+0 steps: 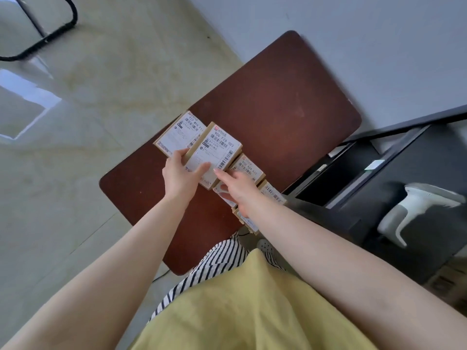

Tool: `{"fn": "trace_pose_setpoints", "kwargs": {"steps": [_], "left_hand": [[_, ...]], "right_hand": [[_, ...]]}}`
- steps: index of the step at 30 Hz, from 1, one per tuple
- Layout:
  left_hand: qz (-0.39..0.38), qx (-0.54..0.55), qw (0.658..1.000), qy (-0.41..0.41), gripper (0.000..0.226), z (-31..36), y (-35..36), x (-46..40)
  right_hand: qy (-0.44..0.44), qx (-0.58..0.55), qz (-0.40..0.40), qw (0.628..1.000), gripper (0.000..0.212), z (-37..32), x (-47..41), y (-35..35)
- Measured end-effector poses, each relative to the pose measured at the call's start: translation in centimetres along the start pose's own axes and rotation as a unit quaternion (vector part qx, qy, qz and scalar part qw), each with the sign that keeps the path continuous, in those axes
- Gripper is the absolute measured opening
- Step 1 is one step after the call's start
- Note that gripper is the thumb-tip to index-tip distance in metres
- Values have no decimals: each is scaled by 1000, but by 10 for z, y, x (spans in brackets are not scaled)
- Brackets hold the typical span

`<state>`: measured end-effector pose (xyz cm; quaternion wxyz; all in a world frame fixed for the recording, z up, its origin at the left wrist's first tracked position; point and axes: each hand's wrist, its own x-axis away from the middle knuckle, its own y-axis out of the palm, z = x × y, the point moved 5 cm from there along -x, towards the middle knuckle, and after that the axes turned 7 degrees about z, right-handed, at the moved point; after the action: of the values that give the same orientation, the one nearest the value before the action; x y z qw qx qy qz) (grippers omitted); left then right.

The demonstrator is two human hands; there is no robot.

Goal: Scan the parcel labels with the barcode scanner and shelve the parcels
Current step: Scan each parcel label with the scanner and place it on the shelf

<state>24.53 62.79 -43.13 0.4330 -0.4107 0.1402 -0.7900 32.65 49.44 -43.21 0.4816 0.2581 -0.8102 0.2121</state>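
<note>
A yellow garment (240,311) over striped fabric fills the near edge. Beyond it, the left hand (180,173) grips the labelled parcel (214,154) by its near edge, thumb on top, tilting the label face-up, presumably for scanning. The right hand (236,184) reaches alongside, fingers straight, touching its corner to steady it. More parcels lie on the brown table (278,97). The white barcode scanner (414,210) rests on the black shelving unit (404,152) at right, unheld.

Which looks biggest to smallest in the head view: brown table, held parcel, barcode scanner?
1. brown table
2. barcode scanner, though it sits nearer the camera and is blurred, so its lead over the parcel is unsure
3. held parcel, gripped by the left hand
</note>
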Motion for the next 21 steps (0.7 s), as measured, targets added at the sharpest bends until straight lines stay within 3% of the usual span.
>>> {"fn": "trace_pose_setpoints", "kwargs": {"steps": [8,16,21], "left_hand": [[-20,45,999,-9,50,12,-4,29],[-46,165,985,9,49,80,-1,87],[-156,186,969,38,52,124,19,121]], "right_hand": [[-10,-23,16,1000,55,8,13,-6],[-150,-116,18,982,60,-26,68,-68],[-197,-200,37,959,53,-45,107,-136]]}}
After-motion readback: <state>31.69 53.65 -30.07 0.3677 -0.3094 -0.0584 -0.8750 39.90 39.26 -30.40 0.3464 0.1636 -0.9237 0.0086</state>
